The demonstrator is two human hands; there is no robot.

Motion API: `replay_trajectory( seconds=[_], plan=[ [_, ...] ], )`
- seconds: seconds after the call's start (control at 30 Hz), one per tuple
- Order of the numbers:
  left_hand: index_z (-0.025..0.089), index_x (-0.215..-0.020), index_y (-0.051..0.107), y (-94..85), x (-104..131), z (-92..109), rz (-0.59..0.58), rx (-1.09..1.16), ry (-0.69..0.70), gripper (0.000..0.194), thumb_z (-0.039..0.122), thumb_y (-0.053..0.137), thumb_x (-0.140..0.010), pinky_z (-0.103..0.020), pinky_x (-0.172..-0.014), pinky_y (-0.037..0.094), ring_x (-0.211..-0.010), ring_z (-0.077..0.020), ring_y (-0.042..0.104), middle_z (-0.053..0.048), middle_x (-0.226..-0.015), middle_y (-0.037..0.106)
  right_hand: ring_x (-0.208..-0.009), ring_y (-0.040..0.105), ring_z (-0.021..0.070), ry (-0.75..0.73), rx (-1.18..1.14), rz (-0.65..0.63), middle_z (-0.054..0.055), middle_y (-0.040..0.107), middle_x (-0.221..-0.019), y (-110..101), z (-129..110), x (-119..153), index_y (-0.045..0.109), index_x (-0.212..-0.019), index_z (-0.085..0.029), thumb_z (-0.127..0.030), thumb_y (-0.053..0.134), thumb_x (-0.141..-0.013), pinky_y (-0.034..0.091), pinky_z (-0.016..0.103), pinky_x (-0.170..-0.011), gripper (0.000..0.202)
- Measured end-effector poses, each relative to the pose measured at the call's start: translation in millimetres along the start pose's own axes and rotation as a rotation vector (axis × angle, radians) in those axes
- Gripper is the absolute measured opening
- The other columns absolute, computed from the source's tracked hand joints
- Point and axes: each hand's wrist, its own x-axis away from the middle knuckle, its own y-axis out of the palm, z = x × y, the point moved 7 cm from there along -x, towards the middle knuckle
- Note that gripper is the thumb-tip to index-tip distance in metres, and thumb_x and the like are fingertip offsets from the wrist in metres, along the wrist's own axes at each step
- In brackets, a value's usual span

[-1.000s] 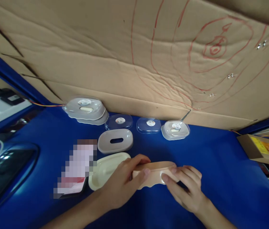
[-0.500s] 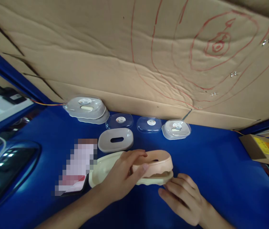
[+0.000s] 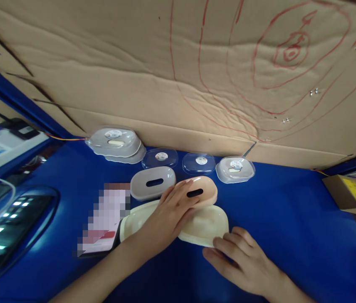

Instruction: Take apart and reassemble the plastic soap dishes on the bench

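Observation:
A peach oval cover (image 3: 208,189) with a dark slot lies behind a cream oval tray (image 3: 205,225). My left hand (image 3: 171,210) is closed on the left side of the peach cover. Between its fingers and the cover, part of the contact is hidden. At the front right of the cream tray, my right hand (image 3: 237,256) pinches the rim. Another cream tray (image 3: 136,219) lies to the left, partly under my left forearm and hand. Just behind sits a grey oval cover (image 3: 140,185) with a slot.
Clear lids (image 3: 160,160) (image 3: 198,164) and a lidded container (image 3: 235,170) line the cardboard wall (image 3: 118,50). Stacked containers (image 3: 115,145) stand at back left. A phone (image 3: 104,221) lies left, a cardboard box (image 3: 348,195) right.
The peach cover has moved back and slightly left with my left hand, uncovering the cream tray's inside. My right hand has shifted slightly left at the tray's rim.

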Motion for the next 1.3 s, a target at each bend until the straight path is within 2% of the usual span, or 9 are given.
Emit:
replay_trajectory(
  seconds=[0.1, 0.2, 0.4, 0.57, 0.73, 0.83, 0.9, 1.07, 1.3],
  plan=[
    [0.025, -0.148, 0.058, 3.0, 0.4, -1.1, 0.011, -0.027, 0.032, 0.044, 0.013, 0.042, -0.108, -0.058, -0.127, 0.034, -0.161, -0.031, 0.03, -0.013, -0.171, 0.036, -0.114, 0.065, 0.0256, 0.08, -0.011, -0.157, 0.009, 0.074, -0.126, 20.4, 11.5, 3.2, 0.066, -0.138, -0.019, -0.006, 0.056, -0.101, 0.042, 0.044, -0.104, 0.04],
    [0.026, -0.143, 0.062, 2.2, 1.6, 0.0, 0.035, -0.101, 0.053, 0.049, 0.004, 0.042, -0.104, -0.062, -0.123, 0.038, -0.159, -0.0342, 0.033, -0.014, -0.17, 0.037, -0.115, 0.064, 0.0248, 0.129, -0.135, -0.306, 0.01, 0.073, -0.124, 34.4, 19.5, 8.0, 0.061, -0.141, -0.014, -0.004, 0.05, -0.101, 0.041, 0.043, -0.107, 0.043],
    [0.025, -0.123, 0.072, -2.8, -1.4, -1.1, 0.153, -0.236, -0.028, 0.029, 0.016, 0.051, -0.106, -0.058, -0.103, 0.049, -0.125, -0.0324, 0.063, -0.014, -0.133, 0.067, -0.105, 0.064, 0.0231, 0.237, -0.367, -0.471, 0.006, 0.072, -0.117, 36.7, 18.5, 8.2, 0.063, -0.13, -0.023, -0.01, 0.056, -0.096, 0.048, 0.041, -0.1, 0.037],
    [0.023, -0.131, 0.069, 0.3, -0.7, 4.2, 0.148, -0.283, -0.036, 0.029, 0.025, 0.056, -0.105, -0.057, -0.103, 0.046, -0.125, -0.0337, 0.062, -0.014, -0.138, 0.068, -0.113, 0.066, 0.0242, 0.228, -0.403, -0.306, 0.008, 0.071, -0.124, 25.0, 28.2, 4.7, 0.064, -0.126, -0.025, -0.019, 0.058, -0.1, 0.049, 0.041, -0.1, 0.028],
    [0.023, -0.151, 0.057, -10.9, 11.6, -0.2, 0.261, -0.42, -0.175, 0.054, 0.046, 0.061, -0.102, -0.074, -0.115, 0.03, -0.149, -0.0469, 0.044, -0.023, -0.164, 0.046, -0.148, 0.047, 0.0338, 0.527, 0.015, -0.165, 0.016, 0.051, -0.159, 28.9, 103.0, 18.8, 0.046, -0.155, -0.027, -0.034, 0.049, -0.109, 0.04, 0.055, -0.116, 0.047],
    [0.018, -0.158, 0.049, -4.2, 16.4, -9.0, 0.23, -0.452, -0.221, 0.069, 0.054, 0.062, -0.1, -0.083, -0.114, 0.023, -0.152, -0.0531, 0.038, -0.029, -0.165, 0.041, -0.155, 0.036, 0.0363, 0.603, 0.197, -0.168, 0.017, 0.04, -0.168, 34.0, 133.6, 26.4, 0.029, -0.166, -0.026, -0.033, 0.042, -0.111, 0.03, 0.064, -0.121, 0.057],
    [0.018, -0.16, 0.046, 4.9, 17.1, -12.3, 0.184, -0.422, -0.198, 0.071, 0.053, 0.061, -0.101, -0.084, -0.114, 0.024, -0.151, -0.0522, 0.041, -0.03, -0.165, 0.042, -0.152, 0.041, 0.0364, 0.595, 0.254, -0.166, 0.016, 0.044, -0.165, 33.5, 140.0, 29.5, 0.029, -0.166, -0.029, -0.03, 0.042, -0.11, 0.03, 0.065, -0.12, 0.058],
    [0.019, -0.162, 0.044, 12.2, 15.9, -7.3, 0.165, -0.373, -0.124, 0.069, 0.051, 0.059, -0.103, -0.082, -0.118, 0.022, -0.154, -0.0496, 0.038, -0.027, -0.167, 0.039, -0.128, 0.057, 0.0353, 0.563, 0.286, -0.085, 0.014, 0.06, -0.139, 14.7, 137.4, 35.3, 0.057, -0.15, -0.036, -0.037, 0.058, -0.106, 0.041, 0.058, -0.108, 0.044],
    [0.024, -0.156, 0.051, 12.7, 14.9, 16.1, 0.02, -0.294, 0.096, 0.074, 0.063, 0.067, -0.095, -0.077, -0.124, 0.007, -0.157, -0.0443, 0.034, -0.021, -0.172, 0.032, -0.159, 0.026, 0.0437, 0.637, 0.29, -0.159, 0.015, 0.028, -0.173, 10.6, 162.9, 50.8, 0.035, -0.164, -0.032, -0.059, 0.063, -0.099, 0.022, 0.068, -0.122, 0.075]
  ],
)
